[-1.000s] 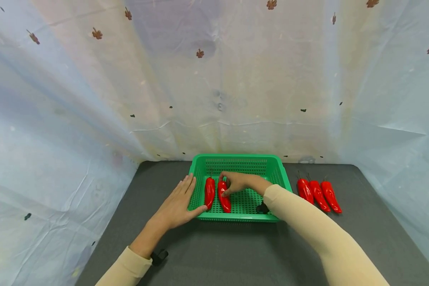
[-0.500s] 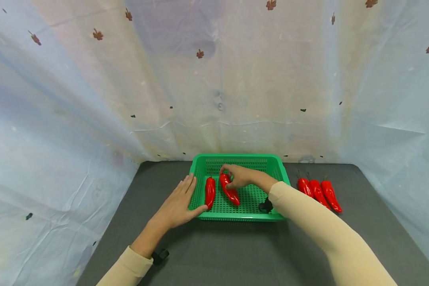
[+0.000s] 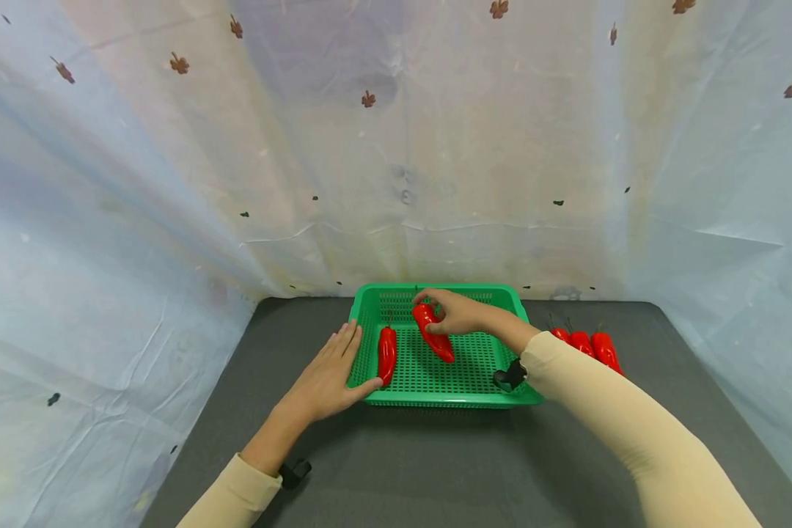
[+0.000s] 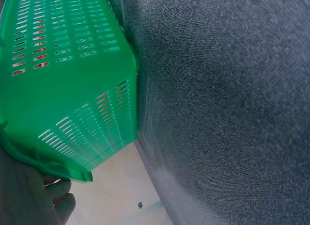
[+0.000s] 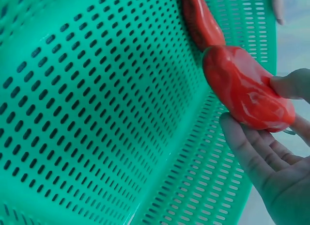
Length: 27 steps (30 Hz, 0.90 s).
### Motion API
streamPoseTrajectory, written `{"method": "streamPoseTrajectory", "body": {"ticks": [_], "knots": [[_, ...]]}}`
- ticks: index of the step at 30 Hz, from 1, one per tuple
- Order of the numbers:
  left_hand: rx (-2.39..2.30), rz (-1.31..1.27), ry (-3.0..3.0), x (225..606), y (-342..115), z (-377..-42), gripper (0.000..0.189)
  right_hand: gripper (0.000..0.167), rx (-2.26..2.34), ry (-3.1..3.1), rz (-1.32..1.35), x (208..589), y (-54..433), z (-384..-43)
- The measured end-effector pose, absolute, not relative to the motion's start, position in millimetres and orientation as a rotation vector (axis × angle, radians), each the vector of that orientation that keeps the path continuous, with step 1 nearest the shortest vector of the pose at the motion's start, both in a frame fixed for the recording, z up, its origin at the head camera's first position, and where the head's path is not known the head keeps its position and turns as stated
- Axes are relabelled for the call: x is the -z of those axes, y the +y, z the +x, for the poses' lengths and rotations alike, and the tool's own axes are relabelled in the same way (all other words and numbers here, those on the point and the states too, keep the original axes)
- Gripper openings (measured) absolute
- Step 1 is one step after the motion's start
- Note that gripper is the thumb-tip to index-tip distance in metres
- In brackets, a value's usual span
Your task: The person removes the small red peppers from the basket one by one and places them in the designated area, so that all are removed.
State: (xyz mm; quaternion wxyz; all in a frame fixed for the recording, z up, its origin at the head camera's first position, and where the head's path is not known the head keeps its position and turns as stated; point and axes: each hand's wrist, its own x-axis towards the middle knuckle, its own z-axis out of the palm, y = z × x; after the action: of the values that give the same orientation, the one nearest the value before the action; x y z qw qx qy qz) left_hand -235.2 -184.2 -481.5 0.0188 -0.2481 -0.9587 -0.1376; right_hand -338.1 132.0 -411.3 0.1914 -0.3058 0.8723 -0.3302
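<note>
The right hand [image 3: 460, 314] grips a red pepper [image 3: 433, 334] over the green basket [image 3: 435, 400], its far end between thumb and fingers [image 5: 253, 159], its tip pointing near and right. Straight-fingered, the left hand [image 3: 330, 375] lies along the left rim, near a second pepper [image 3: 387, 357] inside. More peppers [image 3: 605, 350] lie right on the counter [image 3: 435, 469].

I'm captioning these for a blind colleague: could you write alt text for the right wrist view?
A right hand holds a glossy red pepper over a green slotted basket. Another red pepper lies inside the basket, cut off by the picture's top edge.
</note>
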Motion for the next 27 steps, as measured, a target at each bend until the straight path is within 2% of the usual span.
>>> {"method": "streamPoseTrajectory", "body": {"ticks": [27], "knots": [[0.420, -0.783, -2.970, 479.4, -183.4, -233.7, 0.108, 0.057, 1.230, 2.507, -0.842, 386.1, 203.8, -297.7]]}}
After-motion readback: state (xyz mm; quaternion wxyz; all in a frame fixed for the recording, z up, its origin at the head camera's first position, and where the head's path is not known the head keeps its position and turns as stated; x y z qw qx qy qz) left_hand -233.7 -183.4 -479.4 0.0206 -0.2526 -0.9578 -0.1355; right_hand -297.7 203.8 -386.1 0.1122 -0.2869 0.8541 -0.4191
